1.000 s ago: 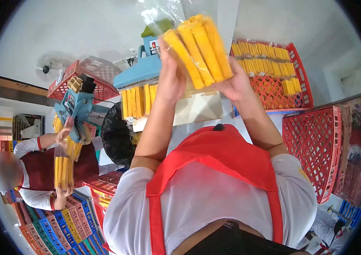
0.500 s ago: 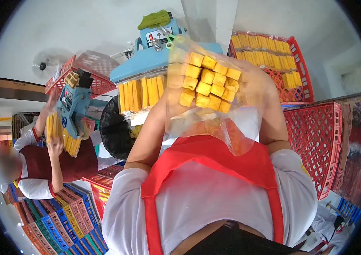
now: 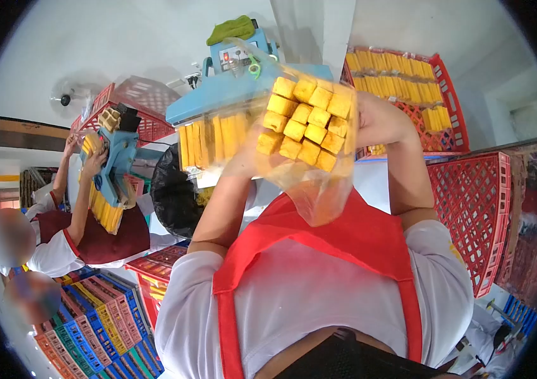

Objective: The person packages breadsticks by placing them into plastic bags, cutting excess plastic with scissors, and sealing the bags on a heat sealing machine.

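Observation:
A clear plastic bag point(image 3: 322, 202) packed with yellow, square-ended food sticks point(image 3: 306, 123) is held up in front of my chest, its loose end hanging toward me. My left hand point(image 3: 246, 159) grips it from the left, the fingers mostly hidden behind the pack. On the other side my right hand point(image 3: 379, 120) holds the bag's right edge, its fingertips partly covered by the plastic. Just beyond the bag stands a blue bag sealer point(image 3: 202, 98), with green-handled scissors point(image 3: 254, 67) on it. Bagged yellow sticks point(image 3: 211, 139) lie along its near left edge.
A red crate point(image 3: 448, 104) at the back right holds packed yellow sticks. Another red crate point(image 3: 470, 215) stands nearer, on the right. A black-lined bin point(image 3: 170, 196) is at left. Beyond it, a co-worker point(image 3: 85, 237) handles packs at a second blue sealer point(image 3: 113, 161).
The bag has turned, and its stick ends now face up more squarely. My right hand shows at its right edge. The co-worker's hands have lifted, and another person's head appears lower left.

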The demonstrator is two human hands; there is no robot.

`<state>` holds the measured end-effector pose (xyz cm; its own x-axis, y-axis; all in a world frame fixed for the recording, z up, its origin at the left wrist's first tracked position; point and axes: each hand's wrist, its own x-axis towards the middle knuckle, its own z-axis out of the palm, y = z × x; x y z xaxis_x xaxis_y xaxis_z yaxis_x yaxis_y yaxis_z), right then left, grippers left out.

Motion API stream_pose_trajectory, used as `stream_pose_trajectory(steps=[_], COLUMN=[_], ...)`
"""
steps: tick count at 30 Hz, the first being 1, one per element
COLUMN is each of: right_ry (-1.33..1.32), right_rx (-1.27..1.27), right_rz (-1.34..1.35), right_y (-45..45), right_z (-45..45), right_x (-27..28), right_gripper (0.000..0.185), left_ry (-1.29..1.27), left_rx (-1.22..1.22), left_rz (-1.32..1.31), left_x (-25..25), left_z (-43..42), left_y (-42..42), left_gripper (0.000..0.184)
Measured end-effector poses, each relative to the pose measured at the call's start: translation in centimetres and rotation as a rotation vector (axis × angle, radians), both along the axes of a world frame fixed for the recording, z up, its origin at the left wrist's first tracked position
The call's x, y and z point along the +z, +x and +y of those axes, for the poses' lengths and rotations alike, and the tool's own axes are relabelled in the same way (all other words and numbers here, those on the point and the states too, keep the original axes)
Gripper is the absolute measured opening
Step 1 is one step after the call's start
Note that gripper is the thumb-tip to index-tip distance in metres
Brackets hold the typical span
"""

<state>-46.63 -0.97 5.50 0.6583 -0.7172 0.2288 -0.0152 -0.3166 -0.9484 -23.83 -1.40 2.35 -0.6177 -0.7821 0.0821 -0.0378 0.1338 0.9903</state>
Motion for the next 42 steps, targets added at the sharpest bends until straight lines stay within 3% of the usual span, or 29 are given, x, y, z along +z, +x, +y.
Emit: stream_pose_trajectory(steps=[1,5,7,9,10,11,12,13,14,17,19,25,31,37,42], right_ry=[-0.025,0.094,-0.124,-0.205,-0.001,0.197,0.184,0.559,0.94,1.041,1.093,1.105,1.123,1.116,1.116], right_rx=[0.011,0.014,-0.084,-0.14,0.111,0.36,0.346,0.258,0.163,0.142,0.092,0.09,-0.049,0.077,0.099], right_rz=[0.002,-0.014,-0.141,-0.222,-0.203,-0.183,-0.188,-0.396,-0.605,-0.714,-0.785,-0.775,-0.743,-0.792,-0.779], right_y=[0.0,0.3,0.6,1.1,1.2,1.3,1.5,1.9,2.2,2.4,2.8,2.7,2.0,1.9,1.8], right_z=[-0.2,0.2,-1.6,-4.3,-5.9,-6.6,-6.5,-6.3,-6.2,-7.9,-7.6,-6.1,-6.9,-6.1,-6.3], right_x=[-0.1,1.2,1.7,1.7,1.4,1.1,0.6,-0.3,-1.5,-6.4,-7.2,-5.9,-7.2,-5.5,-5.8], right_gripper=[0.083,0.084,0.081,0.079,0.062,0.047,0.047,0.038,0.033,0.029,0.029,0.029,0.03,0.031,0.032], left_ry=[-0.032,-0.139,-0.202,0.45,0.615,0.614,0.822,1.033,1.028,1.029,1.427,1.533,1.414,1.442,1.215], left_rx=[0.02,-0.027,-0.013,-0.255,-0.313,-0.326,-0.281,-0.227,-0.242,-0.388,-0.266,-0.218,-0.27,-0.447,-0.665], left_rz=[-0.109,0.002,-0.037,0.567,0.55,0.54,0.733,0.924,1.02,1.108,1.208,1.205,1.139,1.238,1.242], left_x=[0.5,-0.8,-1.2,-2.0,-3.1,-4.0,-4.0,-3.4,-2.7,-4.1,-3.9,-3.7,-2.9,-2.3,-3.2], left_z=[0.0,-0.7,-0.9,-0.5,-0.3,0.1,1.1,1.7,1.8,1.1,1.1,1.1,0.9,1.0,0.8], left_y=[0.0,0.1,-0.6,-1.9,-2.1,-2.8,-3.9,-4.7,-5.1,-4.1,-3.2,-3.2,-3.7,-4.2,-4.3], left_gripper=[0.064,0.062,0.063,0.063,0.06,0.06,0.055,0.05,0.046,0.044,0.043,0.041,0.038,0.038,0.05])
